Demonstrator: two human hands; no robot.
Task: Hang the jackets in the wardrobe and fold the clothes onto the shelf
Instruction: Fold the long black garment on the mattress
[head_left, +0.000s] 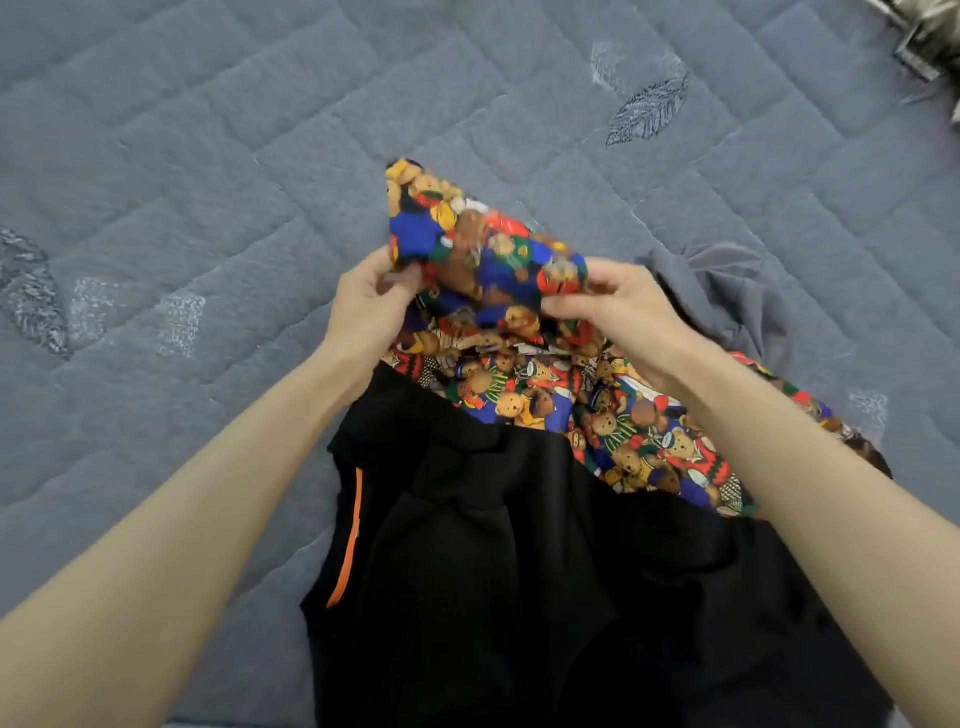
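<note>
A bright teddy-bear print garment (597, 415) lies on the bed, partly over a black garment (519, 571) with an orange stripe. My left hand (366, 306) pinches the left edge of a raised flap of the bear print cloth. My right hand (618, 306) pinches the flap's right edge. The flap stands up between both hands, above the remainder of the garment. A grey garment (737, 296) lies crumpled just right of my right hand.
Everything rests on a grey quilted bedspread (208, 182) with stitched leaf motifs. A shiny metallic-looking fabric (924, 36) shows at the top right corner. Open bedspread extends to the left and beyond the clothes.
</note>
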